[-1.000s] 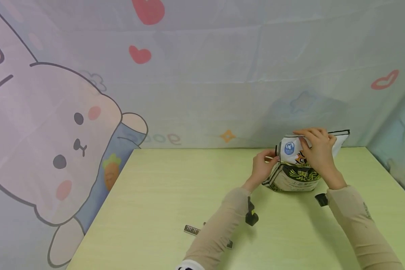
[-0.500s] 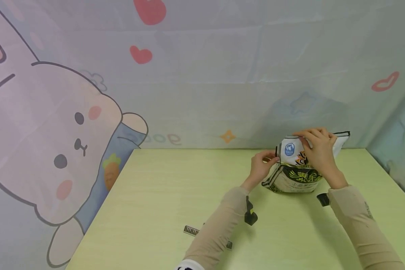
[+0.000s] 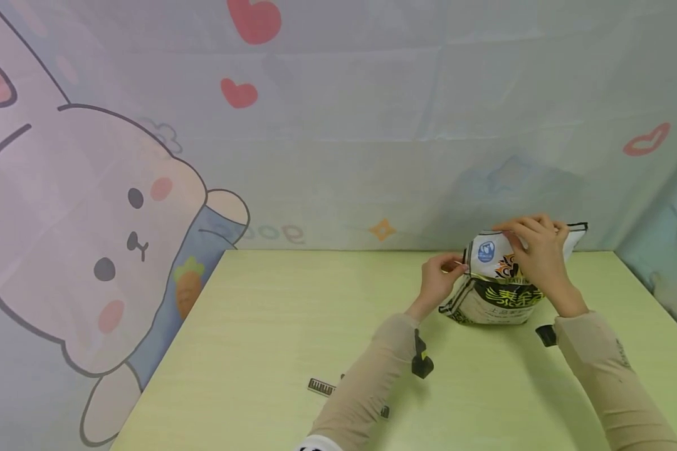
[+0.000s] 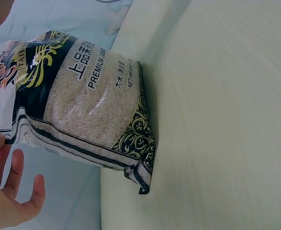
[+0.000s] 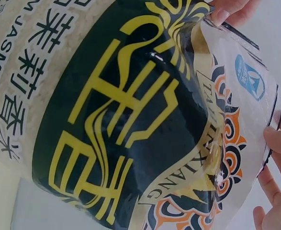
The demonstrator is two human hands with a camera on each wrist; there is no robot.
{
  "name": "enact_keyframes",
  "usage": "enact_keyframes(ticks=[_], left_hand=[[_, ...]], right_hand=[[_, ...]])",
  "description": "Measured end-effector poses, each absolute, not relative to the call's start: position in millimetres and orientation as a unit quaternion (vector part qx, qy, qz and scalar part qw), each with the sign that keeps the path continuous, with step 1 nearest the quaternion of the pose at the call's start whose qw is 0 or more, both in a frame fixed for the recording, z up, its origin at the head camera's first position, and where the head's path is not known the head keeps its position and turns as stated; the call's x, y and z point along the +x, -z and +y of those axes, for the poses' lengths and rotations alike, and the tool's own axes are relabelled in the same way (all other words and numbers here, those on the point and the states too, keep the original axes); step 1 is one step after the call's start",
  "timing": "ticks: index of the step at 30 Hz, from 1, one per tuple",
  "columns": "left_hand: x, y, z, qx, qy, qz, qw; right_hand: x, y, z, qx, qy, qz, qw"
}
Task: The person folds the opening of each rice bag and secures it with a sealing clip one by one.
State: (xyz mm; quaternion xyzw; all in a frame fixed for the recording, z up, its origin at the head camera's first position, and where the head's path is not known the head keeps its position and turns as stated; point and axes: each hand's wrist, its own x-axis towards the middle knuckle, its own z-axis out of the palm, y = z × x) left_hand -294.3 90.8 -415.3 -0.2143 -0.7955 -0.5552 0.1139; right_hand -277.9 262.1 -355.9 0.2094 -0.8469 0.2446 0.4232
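A bag of jasmine rice (image 3: 499, 299) stands upright on the pale green table (image 3: 316, 313), at the back right. It is white and black with yellow lettering, and the grains show through its clear lower part (image 4: 83, 108). My right hand (image 3: 535, 249) reaches over the bag's top, and its fingers (image 5: 276, 143) curl round the folded top edge. My left hand (image 3: 441, 277) is at the bag's upper left edge, where its fingertips (image 5: 224, 13) pinch the side. Its other fingers (image 4: 16, 165) lie straight beside the bag.
A small dark ribbed strip (image 3: 320, 386) lies on the table near my left forearm. A cloth backdrop with a rabbit print (image 3: 107, 238) hangs behind and to the left, and more cloth (image 3: 662, 250) closes the right side. The table's left edge runs diagonally.
Both hands keep their hold on the bag in the same place. Only the head view has drifted slightly.
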Motion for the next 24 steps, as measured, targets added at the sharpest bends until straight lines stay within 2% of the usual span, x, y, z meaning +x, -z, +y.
enact_keyframes(ticks=[24], left_hand=[[-296.5, 420.8, 84.8, -0.256, 0.543, -0.792, 0.111]], right_hand=[[-277.6, 359.2, 263.2, 0.212, -0.256, -0.838, 0.433]])
